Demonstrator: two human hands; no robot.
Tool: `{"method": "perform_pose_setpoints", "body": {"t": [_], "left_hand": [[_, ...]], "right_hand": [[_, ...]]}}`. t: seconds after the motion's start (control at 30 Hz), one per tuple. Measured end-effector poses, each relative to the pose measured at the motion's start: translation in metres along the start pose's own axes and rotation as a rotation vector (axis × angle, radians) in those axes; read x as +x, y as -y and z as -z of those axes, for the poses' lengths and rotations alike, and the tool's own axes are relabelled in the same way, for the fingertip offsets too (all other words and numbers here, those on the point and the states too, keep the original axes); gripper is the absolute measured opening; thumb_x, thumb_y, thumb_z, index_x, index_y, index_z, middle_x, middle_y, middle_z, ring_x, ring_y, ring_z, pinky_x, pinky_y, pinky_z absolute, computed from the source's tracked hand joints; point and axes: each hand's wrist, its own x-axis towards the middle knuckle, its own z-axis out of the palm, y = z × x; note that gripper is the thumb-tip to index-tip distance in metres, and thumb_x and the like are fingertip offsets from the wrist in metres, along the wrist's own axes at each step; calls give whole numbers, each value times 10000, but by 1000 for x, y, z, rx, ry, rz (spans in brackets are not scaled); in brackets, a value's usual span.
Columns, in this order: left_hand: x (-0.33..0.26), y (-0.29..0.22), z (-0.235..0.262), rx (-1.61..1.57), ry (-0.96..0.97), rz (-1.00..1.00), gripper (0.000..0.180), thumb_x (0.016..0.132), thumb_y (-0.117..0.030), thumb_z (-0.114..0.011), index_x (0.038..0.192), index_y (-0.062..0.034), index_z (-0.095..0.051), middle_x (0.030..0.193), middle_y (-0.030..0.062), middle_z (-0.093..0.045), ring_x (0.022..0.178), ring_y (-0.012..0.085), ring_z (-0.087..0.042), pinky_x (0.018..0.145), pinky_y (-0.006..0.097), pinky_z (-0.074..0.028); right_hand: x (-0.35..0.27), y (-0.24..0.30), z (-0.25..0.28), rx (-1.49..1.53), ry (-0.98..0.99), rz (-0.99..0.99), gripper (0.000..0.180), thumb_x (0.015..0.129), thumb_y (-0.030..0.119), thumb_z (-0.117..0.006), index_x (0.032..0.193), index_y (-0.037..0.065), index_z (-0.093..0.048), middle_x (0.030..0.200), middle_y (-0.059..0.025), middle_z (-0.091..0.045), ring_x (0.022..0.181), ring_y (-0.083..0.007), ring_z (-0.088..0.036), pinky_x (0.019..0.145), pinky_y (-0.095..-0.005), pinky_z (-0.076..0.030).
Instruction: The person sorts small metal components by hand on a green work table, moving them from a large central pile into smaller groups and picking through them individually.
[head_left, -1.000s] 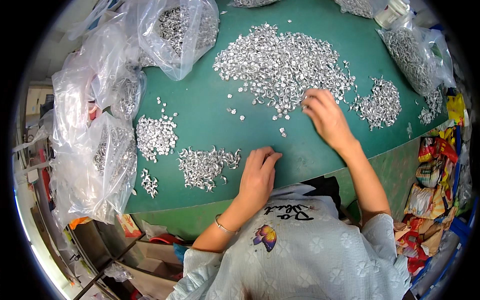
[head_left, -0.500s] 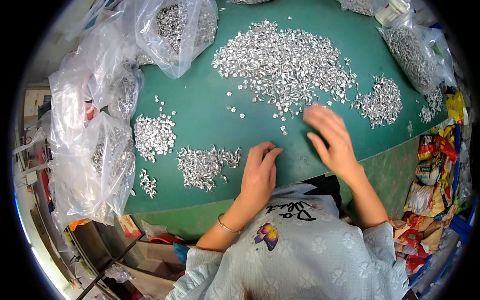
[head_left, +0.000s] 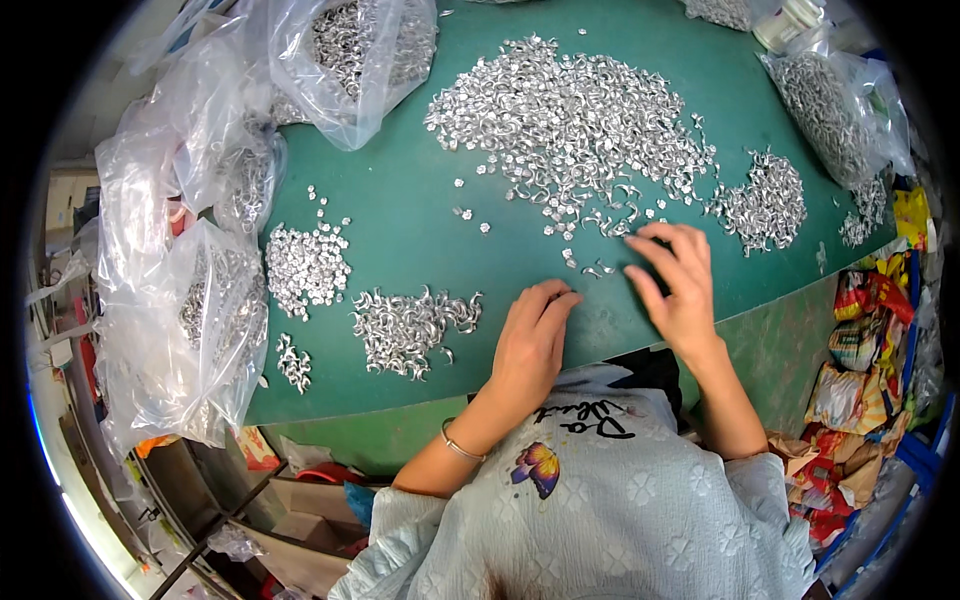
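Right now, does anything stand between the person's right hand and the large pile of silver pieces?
Nothing visible does. The right hand is by the near edge of the large pile; the few loose pieces on the green tabletop to its left look too small to block it.

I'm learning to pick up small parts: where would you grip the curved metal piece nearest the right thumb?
Pinch the curved metal piece probably at its bowed middle, from above and the right: it looks slim, lies apart from the big pile, and the open right hand is on that side.
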Motion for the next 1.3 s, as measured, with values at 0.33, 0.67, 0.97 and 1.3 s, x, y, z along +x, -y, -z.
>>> {"method": "perform_pose_setpoints", "body": {"t": [0.33,0.67,0.97,1.3], "left_hand": [[0,0,1,-12,-36,12,249,837,107,-622,1066,9,-636,1084,141,-590,912,297,-621,730,356,-521],[0,2,1,-28,-15,36,259,802,117,-619,1047,34,-624,1075,158,-587,958,330,-598,807,394,-507],[7,-2,-5,-35,5,29,253,803,125,-616,1042,41,-625,1068,154,-589,935,327,-595,792,397,-503],[7,-2,-8,26,20,-14,270,808,123,-633,1047,0,-651,1093,132,-600,965,305,-600,788,360,-491]], "right_hand": [[1,28,-18,78,120,11,237,762,71,-736,974,32,-640,969,-82,-543,866,-275,-536,727,-376,-440],[-45,-29,34,-153,-75,-46,191,754,-60,-715,918,-21,-624,944,-141,-576,850,-310,-591,727,-375,-499],[-26,-86,47,-244,-206,-143,145,792,-40,-694,919,-23,-627,936,-144,-581,857,-321,-591,731,-385,-494],[-5,-60,52,-377,-273,-148,187,799,-4,-677,978,21,-627,998,-123,-580,952,-319,-551,843,-412,-440]]}}
